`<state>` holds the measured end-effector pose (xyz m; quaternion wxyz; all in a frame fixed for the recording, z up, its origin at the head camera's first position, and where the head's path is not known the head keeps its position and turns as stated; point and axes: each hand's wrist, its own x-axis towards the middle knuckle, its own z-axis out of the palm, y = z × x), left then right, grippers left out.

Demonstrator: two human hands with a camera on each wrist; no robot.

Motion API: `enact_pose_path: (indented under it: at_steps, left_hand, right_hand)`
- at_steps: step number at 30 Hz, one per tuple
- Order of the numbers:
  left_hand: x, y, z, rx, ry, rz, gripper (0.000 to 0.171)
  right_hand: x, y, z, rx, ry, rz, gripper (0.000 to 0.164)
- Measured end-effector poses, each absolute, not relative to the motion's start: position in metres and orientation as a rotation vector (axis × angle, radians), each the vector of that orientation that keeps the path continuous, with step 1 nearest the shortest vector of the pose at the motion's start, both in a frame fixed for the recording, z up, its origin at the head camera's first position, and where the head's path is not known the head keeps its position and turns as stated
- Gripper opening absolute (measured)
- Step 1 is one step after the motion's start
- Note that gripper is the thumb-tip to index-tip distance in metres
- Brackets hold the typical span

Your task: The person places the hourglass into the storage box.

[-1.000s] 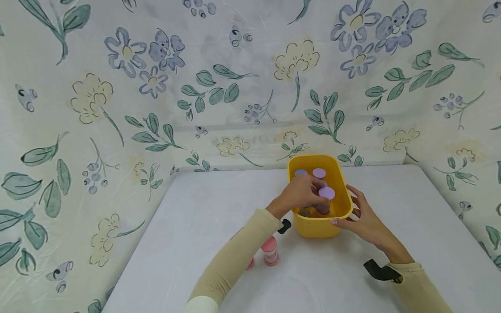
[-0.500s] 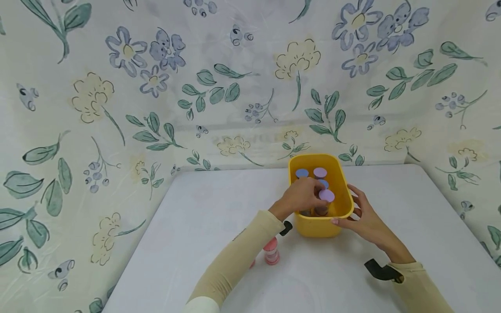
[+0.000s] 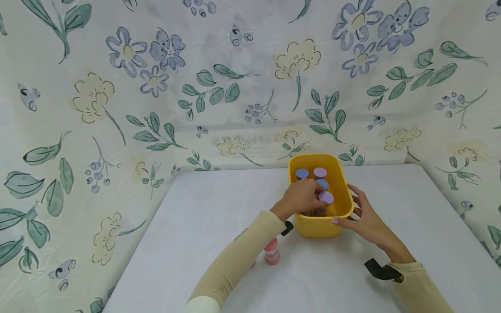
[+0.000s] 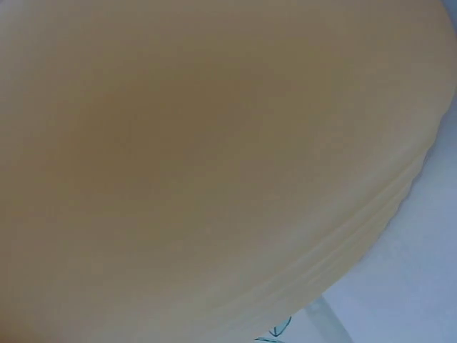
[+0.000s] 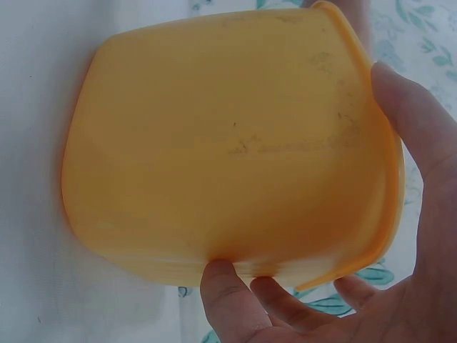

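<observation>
In the head view, a yellow bin (image 3: 318,229) stands on the table with blue- and purple-capped sand timers in it. My left hand (image 3: 302,195) reaches over its left rim and pinches a purple-capped sand timer (image 3: 326,198) near the front. A blue-capped timer (image 3: 322,184) stands just behind those fingers. Farther back are another blue-capped timer (image 3: 302,173) and a purple-capped one (image 3: 320,173). My right hand (image 3: 364,217) grips the bin at its front right corner, thumb on the rim, fingers along the side. The right wrist view shows the fingertips (image 5: 220,275) against the bin wall.
A pink sand timer (image 3: 272,252) stands on the white table (image 3: 219,195) in front of the bin, beside my left sleeve (image 3: 238,254). That sleeve partly hides a second pink thing. A floral cloth (image 3: 250,87) hangs behind. Sleeve fabric (image 4: 200,157) fills the left wrist view.
The purple-capped timer has sunk slightly lower in the bin with my left hand. The blue cap behind it shows more. My right hand stays on the bin.
</observation>
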<state>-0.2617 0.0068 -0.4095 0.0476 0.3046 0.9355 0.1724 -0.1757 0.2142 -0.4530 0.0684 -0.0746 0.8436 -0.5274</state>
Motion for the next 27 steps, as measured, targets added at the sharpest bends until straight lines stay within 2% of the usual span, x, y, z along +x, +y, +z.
enact_pose_path:
  at_steps: [11, 18, 27]
  left_hand:
    - [-0.2587, 0.0074, -0.4067, 0.944, 2.876, 0.505, 0.026]
    - [-0.2564, 0.0088, -0.4078, 0.897, 2.91, 0.47, 0.035]
    - [-0.257, 0.0084, -0.4058, 0.884, 2.901, 0.445, 0.029]
  right_hand:
    - [-0.177, 0.2153, -0.4526, -0.236, 2.538, -1.596, 0.112]
    - [-0.177, 0.2143, -0.4516, -0.231, 2.532, -1.598, 0.113]
    - [-0.1773, 0.2133, -0.4517, -0.213, 2.53, -1.596, 0.113]
